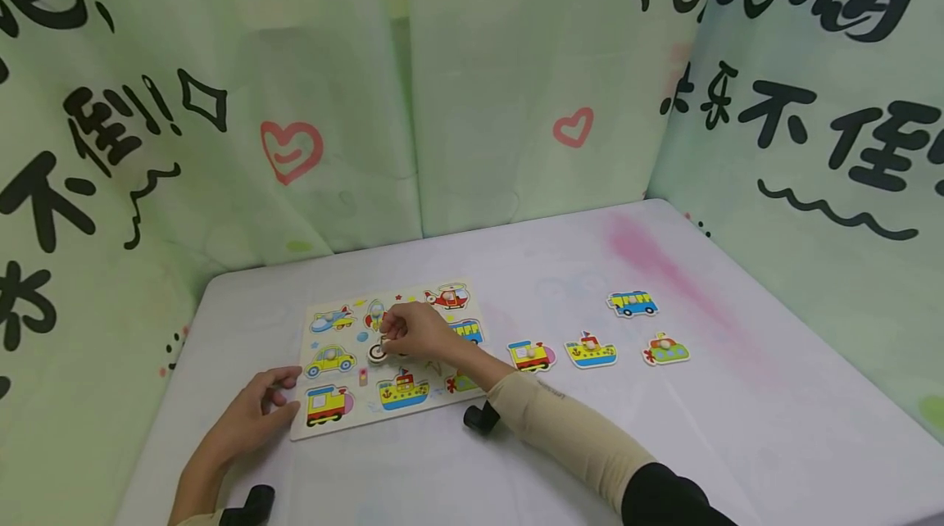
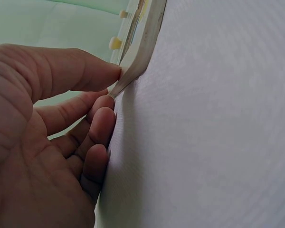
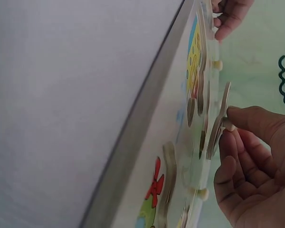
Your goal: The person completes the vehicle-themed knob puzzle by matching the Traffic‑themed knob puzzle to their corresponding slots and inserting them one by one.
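Observation:
A wooden puzzle board (image 1: pixel 361 421) with printed vehicles lies on the left half of the table. My right hand (image 1: pixel 419 331) is over its middle, pinching by its knob a flat wooden puzzle piece (image 3: pixel 219 126) that stands tilted at the board's surface. A round wheel shows on that piece in the head view; the fingers cover the rest. At the board's left edge is my left hand (image 1: pixel 254 411), its thumb (image 2: pixel 97 71) and fingertips touching the edge near the corner. Wooden knobs (image 2: pixel 115 43) stick up from the board.
Right of the board lie several loose knobbed pieces: a train (image 1: pixel 529 356), a ship (image 1: pixel 590 352), a bus (image 1: pixel 633 304) and a green submarine (image 1: pixel 666 350). The white tabletop (image 1: pixel 737 444) has a pink smear. Printed curtains (image 1: pixel 487 83) stand behind and beside the table.

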Demonstrator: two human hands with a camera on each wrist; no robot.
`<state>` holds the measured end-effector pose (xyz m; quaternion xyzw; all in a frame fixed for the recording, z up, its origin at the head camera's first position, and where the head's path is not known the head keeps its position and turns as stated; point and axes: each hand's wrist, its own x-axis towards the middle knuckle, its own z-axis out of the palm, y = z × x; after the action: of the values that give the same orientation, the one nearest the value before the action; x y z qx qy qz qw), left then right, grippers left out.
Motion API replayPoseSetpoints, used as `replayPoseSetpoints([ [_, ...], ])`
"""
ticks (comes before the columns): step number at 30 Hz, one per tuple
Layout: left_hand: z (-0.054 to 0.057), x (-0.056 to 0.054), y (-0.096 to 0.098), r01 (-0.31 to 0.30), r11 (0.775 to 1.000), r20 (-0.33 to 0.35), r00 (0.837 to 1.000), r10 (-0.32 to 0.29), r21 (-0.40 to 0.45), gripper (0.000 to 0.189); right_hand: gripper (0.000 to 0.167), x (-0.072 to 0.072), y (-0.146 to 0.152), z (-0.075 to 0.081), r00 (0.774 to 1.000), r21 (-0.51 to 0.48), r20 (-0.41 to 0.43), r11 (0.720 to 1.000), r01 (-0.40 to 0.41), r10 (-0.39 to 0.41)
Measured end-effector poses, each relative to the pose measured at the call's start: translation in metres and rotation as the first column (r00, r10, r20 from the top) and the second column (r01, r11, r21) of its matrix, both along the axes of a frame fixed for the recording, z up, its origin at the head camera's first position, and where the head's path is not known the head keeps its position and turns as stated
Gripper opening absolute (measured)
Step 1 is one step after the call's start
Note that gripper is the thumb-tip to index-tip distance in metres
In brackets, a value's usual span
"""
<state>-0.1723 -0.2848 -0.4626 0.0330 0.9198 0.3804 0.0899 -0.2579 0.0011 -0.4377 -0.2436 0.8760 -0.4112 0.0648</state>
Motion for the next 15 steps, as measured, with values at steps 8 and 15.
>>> replayPoseSetpoints([
  [8, 0.0002, -0.0027, 0.0014, -0.007, 1.0, 0.006, 1.0, 0.007, 0.001, 0.057, 0.013, -0.0052, -0.0066, 0.0007, 1.0, 0.066, 0.016, 0.998, 0.004, -0.005],
  [15, -0.0007, -0.0018, 0.001, -0.019, 1.0, 0.016, 1.0, 0.019, -0.004, 0.057, 0.013, -0.006, -0.0102, 0.0001, 0.999, 0.078, 0.048, 0.997, 0.002, -0.006],
])
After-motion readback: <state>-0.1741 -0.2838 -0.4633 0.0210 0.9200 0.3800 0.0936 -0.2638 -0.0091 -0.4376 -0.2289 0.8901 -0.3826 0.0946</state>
